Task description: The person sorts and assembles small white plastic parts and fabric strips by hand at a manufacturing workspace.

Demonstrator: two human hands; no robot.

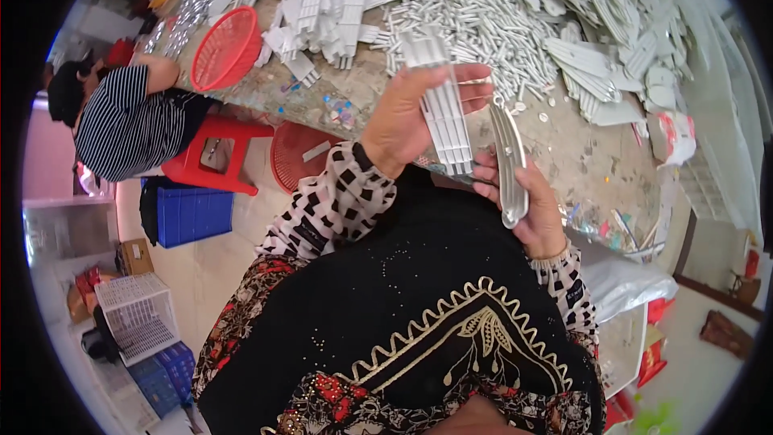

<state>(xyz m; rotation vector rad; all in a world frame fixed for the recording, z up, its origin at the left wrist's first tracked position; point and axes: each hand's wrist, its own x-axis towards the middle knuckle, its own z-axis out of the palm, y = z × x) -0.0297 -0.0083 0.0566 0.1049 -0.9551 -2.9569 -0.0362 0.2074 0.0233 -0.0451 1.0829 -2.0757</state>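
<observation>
My left hand [401, 117] grips a flat white ribbed plastic piece [444, 113] with small prongs at its lower end, held over the table's near edge. To its right, my right hand [538, 205] holds a curved, narrow white plastic piece [508, 161] with long grooves, its hollow side showing. The two pieces are apart. Beyond my hands lies a heap of short white plastic pegs [475, 28]. More ribbed white pieces [350, 20] lie stacked behind my left hand, and wide white fan-shaped pieces [592, 76] are piled at the right.
A red basket [225, 48] stands on the worn table [580, 165] at left. Beside the table, a person in a striped top [145, 121] sits at a red stool [219, 149]. Blue [193, 213] and white crates [138, 318] stand on the floor. Clear plastic sheeting [632, 274] hangs at right.
</observation>
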